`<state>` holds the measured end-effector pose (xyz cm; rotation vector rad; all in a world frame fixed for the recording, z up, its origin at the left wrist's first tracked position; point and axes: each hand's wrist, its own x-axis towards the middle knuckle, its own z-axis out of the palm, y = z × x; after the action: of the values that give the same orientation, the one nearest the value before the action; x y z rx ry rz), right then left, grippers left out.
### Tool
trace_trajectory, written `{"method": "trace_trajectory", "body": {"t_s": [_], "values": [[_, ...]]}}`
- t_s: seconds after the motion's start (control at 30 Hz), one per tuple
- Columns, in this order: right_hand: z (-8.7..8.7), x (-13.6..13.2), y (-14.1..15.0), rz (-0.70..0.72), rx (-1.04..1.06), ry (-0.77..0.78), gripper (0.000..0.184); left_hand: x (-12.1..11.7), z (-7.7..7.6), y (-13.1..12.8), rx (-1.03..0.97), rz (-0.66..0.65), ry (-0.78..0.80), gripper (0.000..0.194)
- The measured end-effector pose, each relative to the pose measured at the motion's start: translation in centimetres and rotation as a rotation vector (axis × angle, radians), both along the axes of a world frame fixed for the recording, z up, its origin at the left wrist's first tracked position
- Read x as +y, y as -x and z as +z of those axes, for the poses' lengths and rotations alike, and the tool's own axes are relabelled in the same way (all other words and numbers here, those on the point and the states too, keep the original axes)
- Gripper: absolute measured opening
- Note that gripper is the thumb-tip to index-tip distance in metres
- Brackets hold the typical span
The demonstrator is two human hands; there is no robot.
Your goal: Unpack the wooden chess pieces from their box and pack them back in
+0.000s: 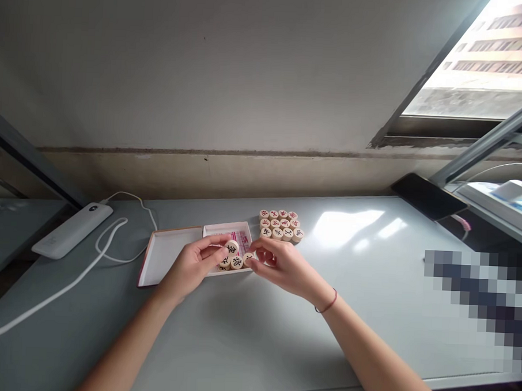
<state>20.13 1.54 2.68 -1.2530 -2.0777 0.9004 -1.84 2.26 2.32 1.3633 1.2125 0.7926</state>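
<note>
A small white box [225, 229] lies on the grey table [246, 333], with several round wooden chess discs in its near end. My left hand [195, 266] pinches one disc with a black character [231, 248] just above the box. At the box's right near corner, my right hand [284, 267] pinches another disc [248, 258]. The box lid [165, 252] lies open side up to the left of the box. A tidy block of several discs with red characters [281, 224] sits on the table just behind my right hand.
A white power bank [72, 229] with a white cable [107, 249] lies at the far left. A dark phone [427, 195] leans at the far right by the window. A wall runs along the table's back edge.
</note>
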Motion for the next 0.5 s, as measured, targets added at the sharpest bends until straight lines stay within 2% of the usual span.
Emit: {"method": "trace_trajectory", "body": {"t_s": [0.2, 0.3, 0.4, 0.5], "values": [[0.0, -0.6, 0.9, 0.061, 0.229, 0.176, 0.023, -0.7, -0.4, -1.4, -0.135, -0.039, 0.063, 0.039], [0.0, -0.6, 1.0, 0.058, 0.284, 0.244, 0.024, -0.7, -0.7, -1.6, -0.11, -0.068, 0.041, 0.037], [-0.1, -0.1, 0.5, -0.015, 0.295, 0.243, 0.022, -0.9, -0.7, -1.4, 0.072, -0.102, -0.084, 0.035], [-0.3, 0.9, -0.8, -0.19, 0.231, 0.219, 0.023, -0.9, -0.5, -1.0, 0.354, -0.12, -0.362, 0.028]]}}
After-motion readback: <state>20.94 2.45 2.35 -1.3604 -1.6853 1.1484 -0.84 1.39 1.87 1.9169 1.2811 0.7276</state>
